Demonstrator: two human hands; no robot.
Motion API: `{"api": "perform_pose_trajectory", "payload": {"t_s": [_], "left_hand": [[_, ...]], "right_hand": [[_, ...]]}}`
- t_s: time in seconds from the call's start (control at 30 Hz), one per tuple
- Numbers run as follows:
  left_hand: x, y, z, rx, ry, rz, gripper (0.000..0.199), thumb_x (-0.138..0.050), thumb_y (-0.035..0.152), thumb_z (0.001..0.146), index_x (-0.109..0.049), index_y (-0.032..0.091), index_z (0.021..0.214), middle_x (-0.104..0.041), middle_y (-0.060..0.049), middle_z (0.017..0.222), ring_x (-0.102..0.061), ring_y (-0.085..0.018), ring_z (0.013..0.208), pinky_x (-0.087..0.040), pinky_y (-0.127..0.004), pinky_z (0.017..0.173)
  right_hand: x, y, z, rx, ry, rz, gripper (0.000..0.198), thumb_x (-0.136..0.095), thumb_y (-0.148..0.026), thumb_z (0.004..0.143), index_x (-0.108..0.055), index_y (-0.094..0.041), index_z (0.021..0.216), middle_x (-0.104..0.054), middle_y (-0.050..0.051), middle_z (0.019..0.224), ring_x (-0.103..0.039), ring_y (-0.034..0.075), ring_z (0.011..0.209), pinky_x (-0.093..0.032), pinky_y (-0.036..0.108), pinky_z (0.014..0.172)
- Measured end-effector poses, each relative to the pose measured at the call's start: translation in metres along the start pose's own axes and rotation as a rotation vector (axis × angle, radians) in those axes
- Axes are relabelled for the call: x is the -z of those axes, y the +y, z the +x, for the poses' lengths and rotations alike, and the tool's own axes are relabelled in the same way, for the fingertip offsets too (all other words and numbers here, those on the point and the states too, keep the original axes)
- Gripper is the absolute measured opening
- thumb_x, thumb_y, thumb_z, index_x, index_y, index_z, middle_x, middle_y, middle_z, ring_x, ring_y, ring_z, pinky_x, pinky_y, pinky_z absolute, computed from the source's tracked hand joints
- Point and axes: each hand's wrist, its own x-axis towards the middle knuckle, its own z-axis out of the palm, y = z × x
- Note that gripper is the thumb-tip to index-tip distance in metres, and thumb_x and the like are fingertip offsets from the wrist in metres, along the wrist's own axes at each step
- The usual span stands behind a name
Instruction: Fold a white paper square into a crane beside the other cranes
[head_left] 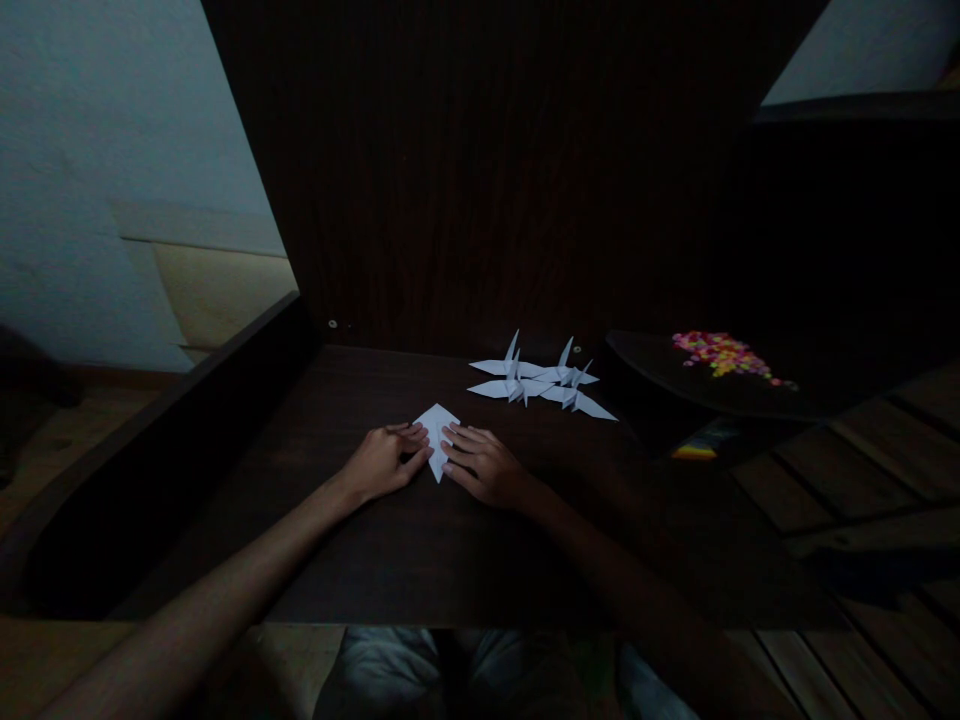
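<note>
A folded white sheet of paper (438, 438), kite-shaped with its long point toward me, lies flat on the dark wooden desk. Along its left edge rest the fingers of my left hand (382, 460), stretched out and touching the paper. From the other side my right hand (484, 465) presses it with spread fingers. Neither hand grips anything. Just beyond and to the right stand several white paper cranes (517, 385), close together with wings overlapping.
The dark desk (360, 570) has a raised side panel (172, 450) on the left and a tall back panel (487, 180). On a curved shelf at the right lies a heap of small colourful pieces (724, 355). Below that shelf a rainbow-coloured item (696, 452) shows partly.
</note>
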Motion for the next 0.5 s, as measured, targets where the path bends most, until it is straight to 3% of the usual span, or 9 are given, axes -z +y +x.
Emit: {"api": "perform_pose_trajectory", "payload": {"t_s": [0.13, 0.23, 0.3, 0.5], "left_hand": [[0.002, -0.002, 0.004, 0.072, 0.098, -0.188, 0.028, -0.052, 0.034, 0.087, -0.073, 0.019, 0.095, -0.073, -0.007, 0.102, -0.066, -0.022, 0.1, -0.05, -0.037, 0.092], [0.003, 0.001, 0.007, 0.04, 0.099, -0.283, 0.02, -0.056, 0.031, 0.085, -0.072, 0.02, 0.09, -0.073, -0.005, 0.094, -0.067, -0.019, 0.09, -0.051, -0.033, 0.086], [0.003, 0.004, 0.009, 0.029, 0.099, -0.277, 0.02, -0.059, 0.033, 0.084, -0.07, 0.02, 0.094, -0.071, -0.005, 0.097, -0.064, -0.02, 0.092, -0.05, -0.035, 0.087], [-0.001, 0.009, 0.011, 0.226, 0.115, -0.092, 0.06, -0.066, 0.05, 0.073, -0.06, 0.013, 0.119, -0.054, -0.016, 0.129, -0.044, -0.033, 0.121, -0.039, -0.051, 0.1]], "right_hand": [[-0.001, 0.002, 0.006, -0.186, 0.117, 0.103, 0.028, -0.054, -0.03, 0.089, -0.069, -0.018, 0.11, -0.061, 0.011, 0.126, -0.049, 0.025, 0.122, -0.041, 0.044, 0.102], [-0.006, 0.002, 0.01, -0.394, 0.208, 0.059, 0.04, -0.057, -0.033, 0.086, -0.063, -0.013, 0.119, -0.055, 0.014, 0.133, -0.043, 0.028, 0.125, -0.038, 0.046, 0.104], [-0.008, 0.001, 0.012, -0.492, 0.194, 0.02, 0.047, -0.06, -0.036, 0.083, -0.06, -0.011, 0.123, -0.048, 0.016, 0.138, -0.037, 0.031, 0.128, -0.034, 0.049, 0.105], [-0.007, -0.001, 0.016, -0.541, 0.194, 0.097, 0.032, -0.064, -0.03, 0.079, -0.065, -0.018, 0.108, -0.056, 0.012, 0.126, -0.042, 0.029, 0.12, -0.035, 0.048, 0.102]]}}
